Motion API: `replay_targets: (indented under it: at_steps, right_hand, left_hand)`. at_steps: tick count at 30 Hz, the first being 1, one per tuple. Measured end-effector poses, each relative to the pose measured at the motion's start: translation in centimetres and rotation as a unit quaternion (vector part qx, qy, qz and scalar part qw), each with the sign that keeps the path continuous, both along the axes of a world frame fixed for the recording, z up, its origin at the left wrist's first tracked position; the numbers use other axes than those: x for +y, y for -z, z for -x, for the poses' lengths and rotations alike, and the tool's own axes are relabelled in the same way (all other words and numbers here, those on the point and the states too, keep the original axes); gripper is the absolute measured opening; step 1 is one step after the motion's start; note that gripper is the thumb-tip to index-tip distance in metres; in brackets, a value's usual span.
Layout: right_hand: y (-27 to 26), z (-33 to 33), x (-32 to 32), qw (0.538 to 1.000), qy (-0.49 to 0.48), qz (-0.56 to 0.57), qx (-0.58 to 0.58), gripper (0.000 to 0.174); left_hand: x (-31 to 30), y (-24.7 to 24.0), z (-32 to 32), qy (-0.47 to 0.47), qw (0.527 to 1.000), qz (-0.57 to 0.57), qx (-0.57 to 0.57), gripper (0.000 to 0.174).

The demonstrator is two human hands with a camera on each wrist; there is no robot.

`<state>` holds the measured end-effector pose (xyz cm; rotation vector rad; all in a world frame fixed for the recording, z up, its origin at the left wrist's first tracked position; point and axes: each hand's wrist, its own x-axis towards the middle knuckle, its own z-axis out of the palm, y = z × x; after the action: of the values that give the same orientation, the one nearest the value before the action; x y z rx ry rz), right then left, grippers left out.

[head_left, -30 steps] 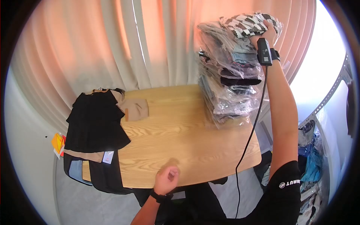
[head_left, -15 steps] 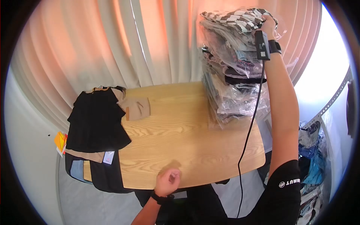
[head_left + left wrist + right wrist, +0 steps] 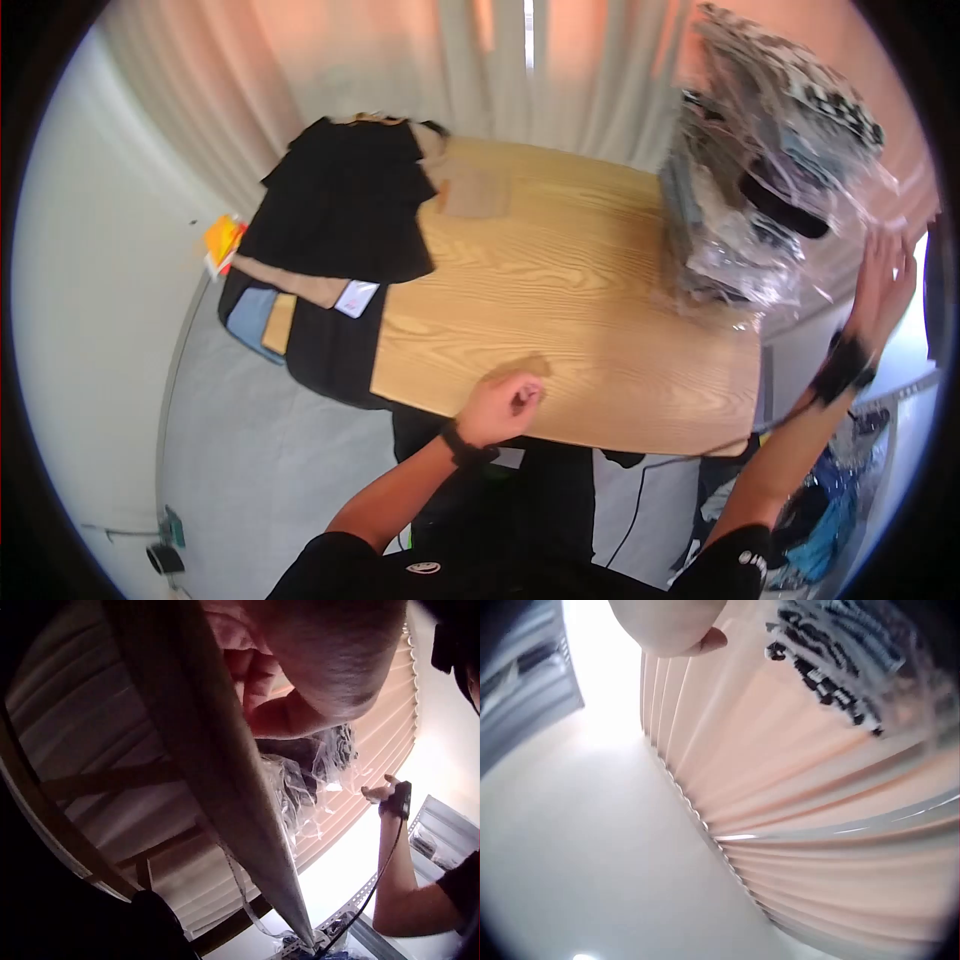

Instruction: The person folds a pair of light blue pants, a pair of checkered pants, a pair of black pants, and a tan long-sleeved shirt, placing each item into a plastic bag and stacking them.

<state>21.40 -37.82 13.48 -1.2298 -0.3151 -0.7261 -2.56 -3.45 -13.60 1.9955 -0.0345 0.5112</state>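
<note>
My right hand (image 3: 882, 290) is just right of a tall stack of folded clothes in clear plastic bags (image 3: 700, 215). Its fingers are extended and hold nothing. On top of the stack lies a bagged black-and-white patterned garment (image 3: 800, 72), which leans to the right. My left hand (image 3: 500, 408) rests at the table's front edge with loosely curled fingers and nothing in them. Seen from the left wrist, that hand (image 3: 322, 660) is close up above the table edge, and the right hand (image 3: 381, 791) is raised beside the stack.
A black top (image 3: 345, 200) with a white tag (image 3: 356, 298) lies over beige and dark clothes on the left of the wooden table (image 3: 590, 330). Pleated curtains (image 3: 590, 90) hang behind. More bagged clothes (image 3: 830, 520) are low at the right. A black cable (image 3: 640, 510) trails from the right wrist.
My right hand has let go of the patterned garment on the stack and moved down to its right side. The head view has swung left and down. The left hand stays at the table edge.
</note>
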Motion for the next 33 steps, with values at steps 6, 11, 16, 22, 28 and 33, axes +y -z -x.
replay_targets:
  at_steps: [6,11,16,22,28,33]
  right_hand:
    - [23.5,15.1,4.3,0.968,0.083,0.186,0.148,0.023]
    - [29.9,22.1,5.5,0.955,-0.001,0.173,0.24,0.014]
    - [27.2,19.0,7.5,0.9,-0.007,0.397,0.182,0.02]
    - [25.8,16.3,10.3,0.83,-0.008,0.553,0.069,0.027]
    - [26.3,16.3,9.7,0.85,-0.038,0.521,0.059,0.027]
    - [26.2,16.4,10.0,0.86,-0.02,0.509,0.032,0.027]
  left_hand:
    - [0.6,-0.4,0.6,-0.02,0.998,-0.054,-0.001,0.014]
    - [5.1,-1.7,0.9,-0.133,0.966,-0.216,0.044,0.021]
    - [13.1,-3.7,-0.8,-0.19,0.858,-0.438,0.192,0.039]
    - [17.2,-3.6,-3.5,-0.215,0.773,-0.514,0.303,0.051]
    - [18.7,-4.3,-4.8,-0.229,0.854,-0.438,0.164,0.068]
    - [17.3,-7.9,-4.9,-0.233,0.889,-0.378,0.115,0.072]
